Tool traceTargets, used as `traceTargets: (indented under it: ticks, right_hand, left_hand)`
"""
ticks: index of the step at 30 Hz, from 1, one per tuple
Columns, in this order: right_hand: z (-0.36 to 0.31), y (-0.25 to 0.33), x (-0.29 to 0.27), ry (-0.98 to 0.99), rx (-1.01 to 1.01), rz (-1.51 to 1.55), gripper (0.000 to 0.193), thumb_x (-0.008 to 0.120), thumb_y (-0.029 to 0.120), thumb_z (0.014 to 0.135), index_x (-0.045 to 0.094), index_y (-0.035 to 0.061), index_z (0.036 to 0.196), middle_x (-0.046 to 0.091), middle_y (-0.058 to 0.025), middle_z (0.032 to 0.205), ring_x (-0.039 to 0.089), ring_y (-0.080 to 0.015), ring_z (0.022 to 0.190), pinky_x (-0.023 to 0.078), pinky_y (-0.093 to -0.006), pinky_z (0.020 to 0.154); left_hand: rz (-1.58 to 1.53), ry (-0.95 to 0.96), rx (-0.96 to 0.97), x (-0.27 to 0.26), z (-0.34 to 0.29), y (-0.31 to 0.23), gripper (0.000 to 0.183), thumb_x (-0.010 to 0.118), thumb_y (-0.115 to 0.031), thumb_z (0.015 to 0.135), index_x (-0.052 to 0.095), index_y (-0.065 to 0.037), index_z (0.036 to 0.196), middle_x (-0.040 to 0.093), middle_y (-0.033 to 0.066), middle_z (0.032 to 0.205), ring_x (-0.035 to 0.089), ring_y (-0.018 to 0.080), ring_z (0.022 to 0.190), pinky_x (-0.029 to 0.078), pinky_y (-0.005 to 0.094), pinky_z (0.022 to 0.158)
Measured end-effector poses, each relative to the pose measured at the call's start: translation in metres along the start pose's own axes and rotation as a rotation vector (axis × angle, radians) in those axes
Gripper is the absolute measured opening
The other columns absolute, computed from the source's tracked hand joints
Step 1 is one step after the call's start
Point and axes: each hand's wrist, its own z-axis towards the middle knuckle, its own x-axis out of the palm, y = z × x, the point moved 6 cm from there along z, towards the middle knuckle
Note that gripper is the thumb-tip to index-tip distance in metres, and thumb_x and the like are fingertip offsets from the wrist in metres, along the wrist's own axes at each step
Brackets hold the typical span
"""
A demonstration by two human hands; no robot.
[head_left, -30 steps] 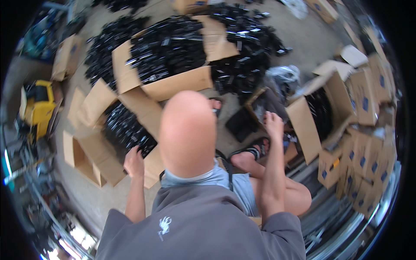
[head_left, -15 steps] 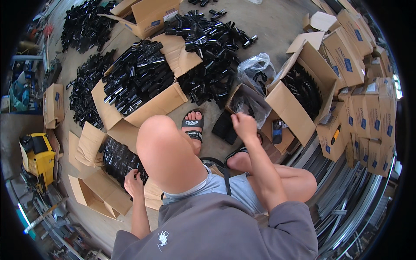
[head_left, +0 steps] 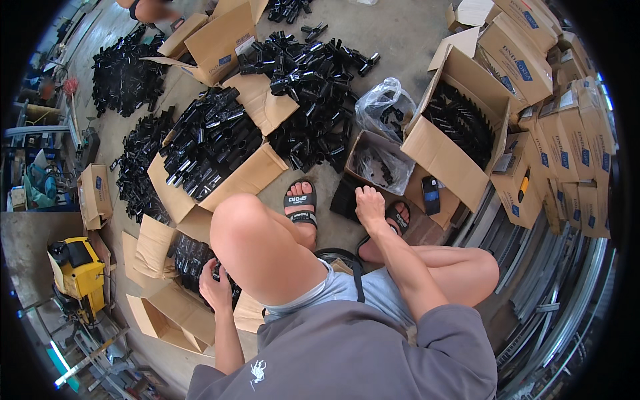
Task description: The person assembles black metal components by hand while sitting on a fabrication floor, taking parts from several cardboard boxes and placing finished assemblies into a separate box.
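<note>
My left hand is at the edge of an open carton, its fingers curled in against wrapped black parts. Whatever it grips is hidden. In front of my right foot, my right hand is closed with the knuckles up, and I cannot make out what is in it. Beside that hand lies a black block-shaped stack. Just beyond stands a small carton lined with a clear plastic bag.
A large carton of shiny black tubular parts stands ahead, between loose heaps of them. To the right are a carton of black toothed parts, a phone, stacked boxes and metal profiles. A person is far left.
The whole view has shifted slightly. My right hand has come a little nearer to me, toward my right foot. My left hand stays at the wrapped black parts. A person now shows at the far left.
</note>
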Motion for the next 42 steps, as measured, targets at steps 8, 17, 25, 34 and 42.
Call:
traceTargets:
  ticks: [8, 17, 25, 34, 42]
  right_hand:
    - [-0.008, -0.003, -0.014, 0.261, 0.481, 0.475, 0.023, 0.075, 0.02, 0.086, 0.075, 0.0077, 0.105, 0.075, -0.0182, 0.096, 0.072, -0.035, 0.087, 0.057, -0.0499, 0.08]
    - [0.007, -0.01, -0.05, 0.602, 0.698, 1.69, 0.007, 0.07, 0.016, 0.1, 0.069, 0.0129, 0.106, 0.069, 0.0047, 0.09, 0.065, -0.009, 0.08, 0.05, -0.0259, 0.069]
    - [0.046, 0.05, -0.245, 0.186, 0.086, 2.307, 0.02, 0.07, 0.009, 0.1, 0.064, 0.0093, 0.119, 0.073, -0.0001, 0.102, 0.068, -0.0112, 0.089, 0.054, -0.0268, 0.078]
    - [0.058, 0.025, -0.346, -0.105, -0.008, 1.844, 0.015, 0.07, 0.0, 0.097, 0.071, -0.0004, 0.112, 0.072, -0.0009, 0.096, 0.064, -0.0078, 0.085, 0.054, -0.0248, 0.079]
    - [0.044, 0.0, -0.359, -0.311, 0.161, 1.665, 0.04, 0.079, 0.003, 0.09, 0.063, 0.0022, 0.127, 0.07, -0.0038, 0.101, 0.065, -0.0075, 0.085, 0.054, -0.0243, 0.073]
  left_hand:
    - [-0.287, -0.112, 0.102, -0.033, 0.05, -0.072, 0.031, 0.072, -0.007, 0.093, 0.068, 0.0, 0.122, 0.076, 0.0163, 0.112, 0.074, 0.0258, 0.101, 0.057, 0.038, 0.091]
    - [-0.826, -0.228, 0.153, -0.094, 0.057, -0.199, 0.031, 0.07, -0.007, 0.098, 0.066, -0.001, 0.128, 0.074, 0.0141, 0.117, 0.07, 0.0199, 0.106, 0.055, 0.0346, 0.094]
    - [-0.061, 0.49, 0.678, -0.068, 0.039, -0.39, 0.05, 0.071, -0.007, 0.098, 0.055, -0.004, 0.145, 0.073, 0.0055, 0.107, 0.068, 0.0144, 0.097, 0.057, 0.0312, 0.08]
    - [-0.81, 1.226, 0.694, -0.039, 0.058, -0.45, 0.048, 0.069, -0.01, 0.101, 0.053, -0.001, 0.146, 0.065, 0.0006, 0.123, 0.06, 0.0064, 0.109, 0.05, 0.0247, 0.093]
    - [-0.999, 1.363, 0.564, -0.027, 0.055, -0.461, 0.036, 0.072, -0.01, 0.099, 0.063, 0.003, 0.131, 0.07, 0.0012, 0.114, 0.061, 0.0055, 0.105, 0.051, 0.0264, 0.093]
